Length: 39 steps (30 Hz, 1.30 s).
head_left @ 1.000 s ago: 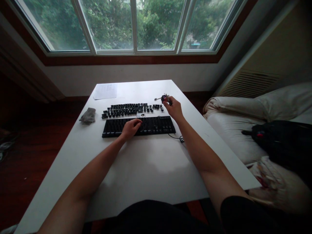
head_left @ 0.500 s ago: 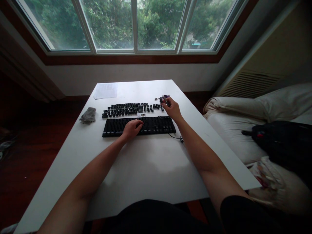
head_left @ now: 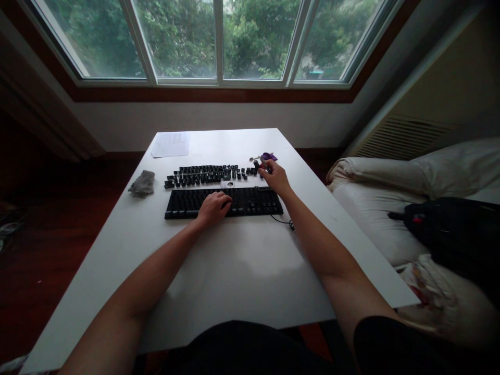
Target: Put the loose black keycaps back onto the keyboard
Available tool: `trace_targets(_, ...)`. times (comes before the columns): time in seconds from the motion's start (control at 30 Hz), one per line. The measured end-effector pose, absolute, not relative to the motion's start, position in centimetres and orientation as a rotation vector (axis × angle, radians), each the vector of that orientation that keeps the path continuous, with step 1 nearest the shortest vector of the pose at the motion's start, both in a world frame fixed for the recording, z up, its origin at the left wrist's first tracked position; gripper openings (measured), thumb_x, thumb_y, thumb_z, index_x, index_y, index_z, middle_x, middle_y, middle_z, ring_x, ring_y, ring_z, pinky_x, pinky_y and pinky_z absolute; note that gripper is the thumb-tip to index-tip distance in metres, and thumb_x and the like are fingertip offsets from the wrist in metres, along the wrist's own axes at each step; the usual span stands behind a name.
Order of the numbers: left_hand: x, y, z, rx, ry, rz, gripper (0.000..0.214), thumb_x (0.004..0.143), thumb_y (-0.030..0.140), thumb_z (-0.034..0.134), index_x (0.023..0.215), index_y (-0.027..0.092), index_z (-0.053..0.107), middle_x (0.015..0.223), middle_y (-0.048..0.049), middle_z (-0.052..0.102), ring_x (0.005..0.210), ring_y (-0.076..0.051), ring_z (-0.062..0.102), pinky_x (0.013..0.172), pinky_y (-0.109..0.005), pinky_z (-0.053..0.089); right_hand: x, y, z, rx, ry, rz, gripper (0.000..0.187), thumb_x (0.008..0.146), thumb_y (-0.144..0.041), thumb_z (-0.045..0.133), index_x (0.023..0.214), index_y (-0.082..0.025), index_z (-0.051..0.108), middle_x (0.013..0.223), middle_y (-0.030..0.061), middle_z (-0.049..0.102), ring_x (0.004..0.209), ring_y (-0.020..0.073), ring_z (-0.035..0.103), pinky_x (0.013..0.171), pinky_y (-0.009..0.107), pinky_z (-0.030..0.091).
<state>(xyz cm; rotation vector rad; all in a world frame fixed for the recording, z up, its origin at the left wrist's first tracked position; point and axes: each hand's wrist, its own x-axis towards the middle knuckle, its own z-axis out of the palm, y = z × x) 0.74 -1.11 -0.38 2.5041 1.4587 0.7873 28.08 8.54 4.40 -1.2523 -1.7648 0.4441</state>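
A black keyboard [head_left: 253, 203] lies on the white table, many of its keys pulled off. My left hand [head_left: 214, 207] rests on the keyboard's middle, fingers loosely bent and lying on it without wrapping round anything. Beyond the keyboard's right end, my right hand [head_left: 276, 177] pinches what looks like a small red keycap puller [head_left: 263, 165], partly hidden by the fingers. At its tip is a black keycap [head_left: 256, 163]. Loose black keycaps [head_left: 195, 179] stand in rows behind the keyboard.
A purple object [head_left: 269, 156] and a small brush-like stick [head_left: 254, 158] lie behind my right hand. On the left are a grey cloth [head_left: 142, 184] and a paper sheet [head_left: 171, 145]. A small round item [head_left: 227, 184] lies behind the keyboard, whose cable [head_left: 282, 221] trails right.
My right hand has come slightly lower, with the black keycap still at its fingertips, and the purple object behind it shows more. My left hand stays on the keyboard.
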Motion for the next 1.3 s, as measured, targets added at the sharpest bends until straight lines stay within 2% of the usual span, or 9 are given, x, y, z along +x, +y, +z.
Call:
trace_targets(0.23,0.6,-1.2,-0.3,2.523,1.466,0.784,0.020,0.095,0.030,0.054,0.098,0.024,0.073,0.100,-0.0061,0.068,0.095,-0.023,0.060,0.087,-0.039,0.045,25.5,7.1,5.5,-1.143,-1.800,0.572,0.027,0.085,-0.041,0.063,0.098,-0.019,0.065,0.082,0.0008,0.066,0.071,0.0154,0.055,0.068,0.028,0.041)
trace_targets(0.37,0.6,-1.2,-0.3,2.527,1.469,0.783,0.019,0.095,0.030,0.055,0.098,0.023,0.072,0.099,-0.0060,0.068,0.094,-0.023,0.059,0.087,-0.039,0.045,23.4,7.3,5.7,-1.116,-1.956,0.517,0.027,0.087,-0.041,0.062,0.101,-0.019,0.066,0.085,0.0010,0.067,0.069,0.0150,0.054,0.068,0.027,0.041)
trace_targets(0.53,0.4,-1.1,-0.4,2.558,1.462,0.774,0.019,0.095,0.029,0.054,0.099,0.023,0.072,0.099,-0.0060,0.068,0.093,-0.023,0.059,0.084,-0.038,0.045,20.7,9.5,4.6,-1.234,-2.217,0.296,0.021,0.088,-0.034,0.064,0.103,-0.020,0.070,0.099,0.0058,0.068,0.086,0.0191,0.060,0.079,0.029,0.043)
trace_targets(0.8,0.4,-1.0,-0.3,2.576,1.472,0.758,0.017,0.094,0.028,0.055,0.099,0.024,0.071,0.099,-0.0063,0.067,0.094,-0.023,0.059,0.085,-0.039,0.045,16.9,10.8,2.8,-1.552,-2.477,0.146,0.030,0.092,-0.037,0.062,0.120,-0.026,0.066,0.118,0.0091,0.071,0.106,0.0256,0.065,0.084,0.032,0.047)
trace_targets(1.1,0.4,-1.1,-0.1,2.572,1.462,0.749,0.018,0.094,0.029,0.055,0.100,0.024,0.071,0.100,-0.0064,0.067,0.094,-0.023,0.058,0.085,-0.039,0.044,15.9,11.1,2.5,-1.670,-2.508,0.096,0.028,0.095,-0.034,0.057,0.121,-0.026,0.062,0.118,0.0107,0.071,0.109,0.0273,0.066,0.086,0.034,0.050)
trace_targets(1.3,0.4,-1.2,0.1,2.575,1.482,0.726,0.018,0.094,0.028,0.055,0.101,0.024,0.071,0.100,-0.0064,0.066,0.094,-0.023,0.059,0.086,-0.038,0.044,15.5,10.7,2.7,-1.649,-2.481,0.105,0.030,0.094,-0.034,0.059,0.123,-0.025,0.059,0.118,0.0102,0.071,0.108,0.0269,0.066,0.085,0.034,0.050)
